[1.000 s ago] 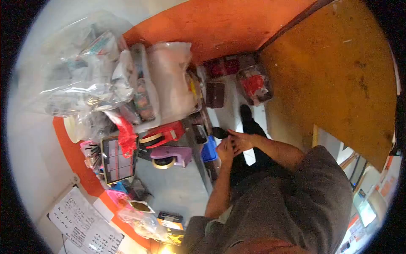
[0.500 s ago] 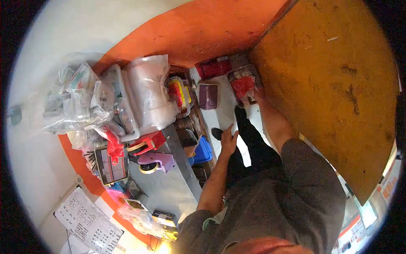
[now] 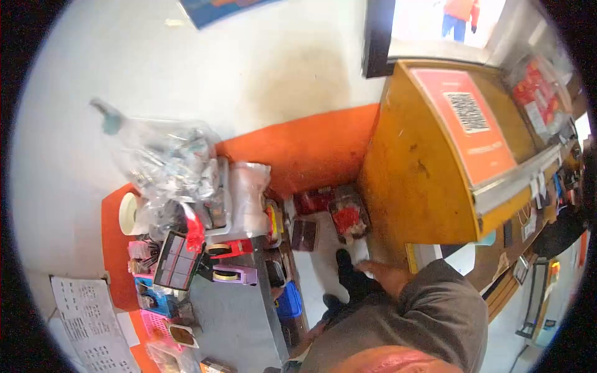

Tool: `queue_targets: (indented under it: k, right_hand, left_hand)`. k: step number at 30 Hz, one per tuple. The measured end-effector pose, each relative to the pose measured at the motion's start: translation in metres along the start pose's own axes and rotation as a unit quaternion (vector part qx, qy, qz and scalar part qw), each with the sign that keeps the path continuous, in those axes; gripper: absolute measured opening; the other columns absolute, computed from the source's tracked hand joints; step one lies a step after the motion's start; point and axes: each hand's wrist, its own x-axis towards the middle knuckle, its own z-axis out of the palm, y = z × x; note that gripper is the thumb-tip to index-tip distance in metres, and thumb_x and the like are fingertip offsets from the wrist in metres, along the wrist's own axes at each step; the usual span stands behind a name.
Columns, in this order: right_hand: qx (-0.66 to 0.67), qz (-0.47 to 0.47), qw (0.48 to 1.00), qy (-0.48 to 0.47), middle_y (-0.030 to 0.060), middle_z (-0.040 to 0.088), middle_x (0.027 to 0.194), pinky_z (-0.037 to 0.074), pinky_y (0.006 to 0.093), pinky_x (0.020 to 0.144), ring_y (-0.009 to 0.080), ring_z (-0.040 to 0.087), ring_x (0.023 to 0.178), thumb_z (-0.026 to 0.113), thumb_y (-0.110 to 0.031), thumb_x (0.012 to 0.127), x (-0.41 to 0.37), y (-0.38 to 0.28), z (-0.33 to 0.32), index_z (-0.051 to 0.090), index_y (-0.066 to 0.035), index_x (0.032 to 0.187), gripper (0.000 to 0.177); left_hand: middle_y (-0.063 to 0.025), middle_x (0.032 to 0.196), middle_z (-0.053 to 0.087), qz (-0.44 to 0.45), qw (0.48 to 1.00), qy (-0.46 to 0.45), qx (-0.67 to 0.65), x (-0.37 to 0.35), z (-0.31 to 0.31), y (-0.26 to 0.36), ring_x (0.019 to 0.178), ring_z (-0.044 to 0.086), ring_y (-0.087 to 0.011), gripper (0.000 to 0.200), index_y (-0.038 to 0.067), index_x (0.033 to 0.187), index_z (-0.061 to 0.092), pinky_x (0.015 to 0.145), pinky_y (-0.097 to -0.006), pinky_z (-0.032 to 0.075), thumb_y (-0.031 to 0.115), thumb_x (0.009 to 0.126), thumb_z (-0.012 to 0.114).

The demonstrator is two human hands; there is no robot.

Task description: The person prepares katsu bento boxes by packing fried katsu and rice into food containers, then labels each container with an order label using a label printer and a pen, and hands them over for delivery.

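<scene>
Left hand [image 3: 318, 329]: low beside the dark trouser leg, blurred; grip cannot be told. Blue plastic tray [image 3: 289, 300] nearby.
Right hand [image 3: 367, 267]: beside the black shoe [image 3: 342, 256], apart from the clear tub; fingers blurred, so whether they hold anything cannot be told.
Clear tub [image 3: 357, 231]: on the pale floor in the corner, between purple bin [image 3: 304, 234] and wooden counter [image 3: 398, 193], red packaging [image 3: 348, 216] inside.
Tub handling: probably light; thin walls likely flex and feel slick. Best hold judged to be the rim, at opposite sides.
Packaging handling: looks soft and crumpled; likely better pinched by a fold.
Change, right hand: half a second earlier it reached to the tub's edge; now drawn back toward the body.
Change, view: raised; the counter's QR-code sign [image 3: 466, 118] now shows.
</scene>
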Motion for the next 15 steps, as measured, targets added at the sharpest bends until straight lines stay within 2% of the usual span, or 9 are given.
queue_targets:
  k: [1,3,6,7,8,11,12,13,15]
  right_hand:
    - [-0.168,-0.277,0.937,-0.129,0.0119,0.056,0.122,0.037,0.042,0.098,0.0292,0.051,0.111,0.037,-0.034,0.095,0.038,-0.004,0.005,0.055,-0.012,0.123,0.04]
    - [-0.27,-0.443,0.855,-0.013,0.012,0.055,0.124,0.038,0.0417,0.099,0.0303,0.05,0.113,0.038,-0.036,0.093,0.006,0.029,0.036,0.056,-0.013,0.122,0.041]
    - [-0.271,-0.388,0.881,-0.008,0.012,0.056,0.121,0.039,0.0416,0.096,0.0294,0.051,0.111,0.04,-0.038,0.092,-0.019,0.033,0.036,0.057,-0.012,0.121,0.042]
    - [-0.265,-0.359,0.895,-0.013,0.012,0.056,0.119,0.039,0.0415,0.095,0.029,0.051,0.109,0.041,-0.039,0.091,-0.043,0.054,0.026,0.057,-0.012,0.12,0.043]
    - [-0.258,-0.329,0.908,-0.02,0.0119,0.057,0.117,0.04,0.0415,0.093,0.0286,0.052,0.108,0.042,-0.04,0.09,-0.066,0.043,0.041,0.057,-0.012,0.119,0.043]
    - [-0.236,-0.243,0.94,-0.037,0.0119,0.058,0.112,0.041,0.0413,0.089,0.0273,0.053,0.104,0.045,-0.044,0.088,-0.133,0.003,0.04,0.058,-0.011,0.117,0.046]
    - [-0.23,-0.215,0.948,-0.041,0.0118,0.059,0.111,0.042,0.0412,0.088,0.0269,0.053,0.103,0.046,-0.045,0.087,-0.154,-0.009,0.052,0.059,-0.011,0.116,0.046]
    - [-0.223,-0.187,0.956,-0.047,0.0118,0.059,0.109,0.043,0.0411,0.086,0.0265,0.054,0.102,0.047,-0.046,0.086,-0.177,-0.02,0.053,0.059,-0.011,0.115,0.047]
    - [-0.209,-0.128,0.967,-0.07,0.0118,0.06,0.106,0.044,0.041,0.083,0.0257,0.054,0.099,0.049,-0.049,0.085,-0.217,-0.072,0.052,0.06,-0.01,0.113,0.049]
  left_hand:
    - [-0.018,0.109,0.059,0.002,1.0,0.012,-0.001,0.001,-0.004,-0.008,0.098,0.058,-0.0341,0.049,0.013,0.132,0.044,0.076,-0.0449,0.051,0.014,0.084,0.049]
    - [-0.0172,0.108,0.059,0.008,1.0,0.027,-0.01,0.005,-0.013,-0.021,0.098,0.058,-0.0334,0.047,0.013,0.131,0.045,0.075,-0.045,0.051,0.017,0.084,0.049]
    - [-0.0161,0.107,0.06,0.018,0.998,0.038,-0.035,0.026,0.004,-0.041,0.097,0.058,-0.0324,0.045,0.012,0.129,0.048,0.073,-0.045,0.051,0.021,0.085,0.05]
    - [-0.0157,0.107,0.06,0.022,0.998,0.038,-0.048,0.005,0.01,-0.04,0.097,0.058,-0.032,0.044,0.012,0.128,0.048,0.072,-0.0451,0.051,0.022,0.085,0.05]
    - [-0.0153,0.106,0.06,0.026,0.997,0.036,-0.062,0.046,0.011,-0.042,0.096,0.058,-0.0317,0.043,0.012,0.127,0.049,0.072,-0.0451,0.051,0.024,0.085,0.051]
    - [-0.0142,0.105,0.061,0.033,0.994,0.032,-0.102,0.071,0.006,-0.028,0.095,0.058,-0.0306,0.042,0.012,0.125,0.051,0.07,-0.0451,0.052,0.028,0.086,0.051]
    - [-0.0138,0.105,0.061,0.033,0.992,0.032,-0.114,0.058,0.012,-0.023,0.095,0.058,-0.0303,0.042,0.012,0.124,0.052,0.069,-0.0452,0.052,0.029,0.086,0.052]
    - [-0.0134,0.104,0.061,0.034,0.991,0.031,-0.127,0.006,0.038,-0.003,0.095,0.058,-0.03,0.041,0.012,0.124,0.053,0.068,-0.0452,0.052,0.03,0.087,0.052]
    - [-0.0126,0.104,0.062,0.031,0.986,0.021,-0.164,-0.052,0.061,0.03,0.094,0.058,-0.0293,0.041,0.012,0.122,0.054,0.067,-0.0452,0.052,0.033,0.087,0.052]
